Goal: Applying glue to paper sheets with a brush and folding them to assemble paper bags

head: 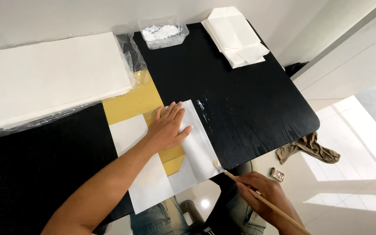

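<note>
Two paper stacks (57, 74), one brush (257, 193)

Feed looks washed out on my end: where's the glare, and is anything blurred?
Head view: sunlight blows out the floor at right; a small glint below the table edge; white stack nearly featureless; left hand, brush and right hand sharp; edges slightly bowed.

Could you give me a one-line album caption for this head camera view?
Left hand presses folded white paper on a black table; right hand holds a brush.
</note>
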